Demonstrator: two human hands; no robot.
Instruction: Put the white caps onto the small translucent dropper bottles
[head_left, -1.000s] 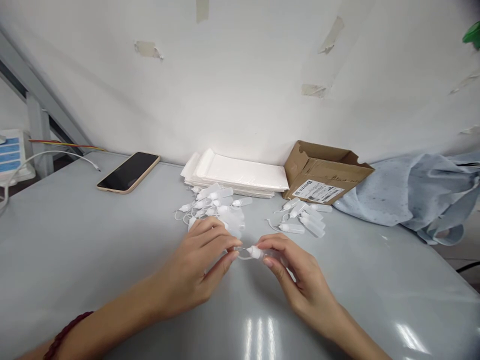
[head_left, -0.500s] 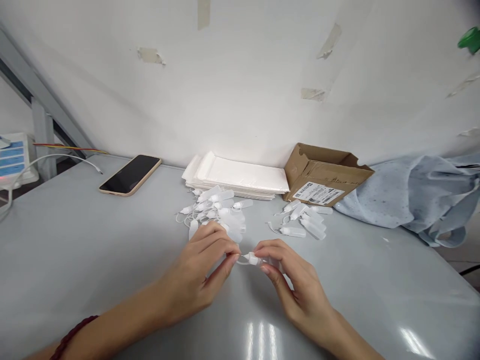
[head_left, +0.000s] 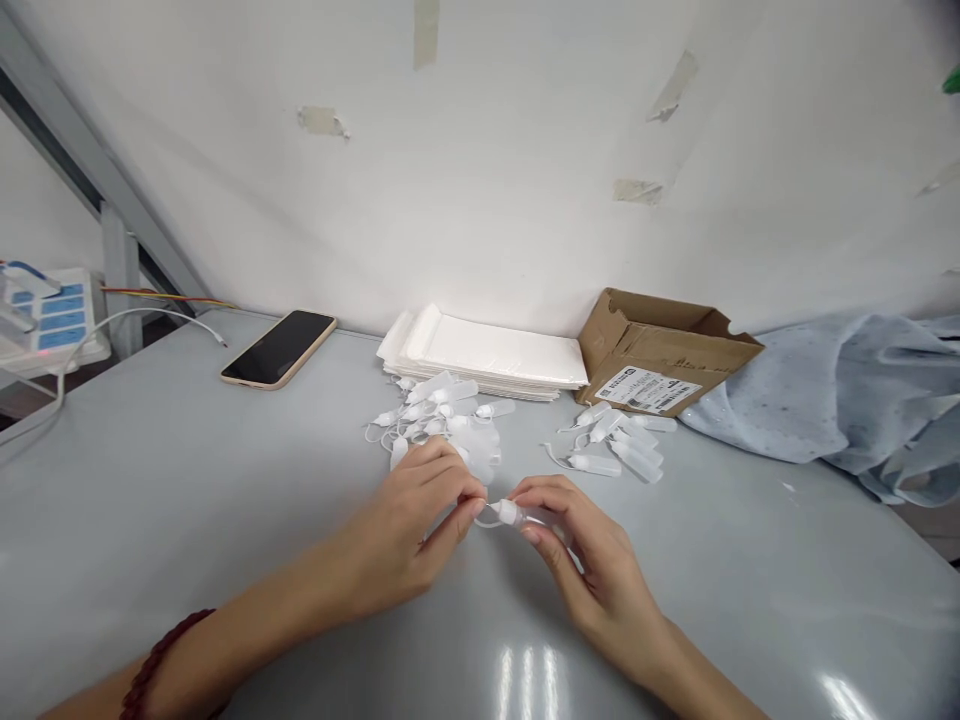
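My right hand (head_left: 589, 560) holds a small translucent needle-tip dropper bottle (head_left: 508, 512) by its body, on its side with the white tip pointing left. The thumb and fingers cover much of the bottle. My left hand (head_left: 420, 525) is closed in a pinch at the tip, where a thin needle runs up to the fingertips. A thin white strap (head_left: 489, 524) curves from the bottle's neck to these fingers; the cap at its end is hidden in them. Just beyond the left hand lies a heap of similar bottles (head_left: 450, 410). A smaller group of bottles (head_left: 634, 458) lies farther right.
A stack of white envelopes (head_left: 499, 350) lies against the wall, beside an open cardboard box (head_left: 667, 350). Pale blue fabric (head_left: 802, 400) is bunched at the right. A phone (head_left: 281, 348) lies at the back left, near a white cable (head_left: 150, 310) and a power strip (head_left: 64, 320).
The view has shifted slightly, so the background sits a little farther right. Both hands keep the same hold on the bottle and at its tip; a thin gap at the needle still shows.
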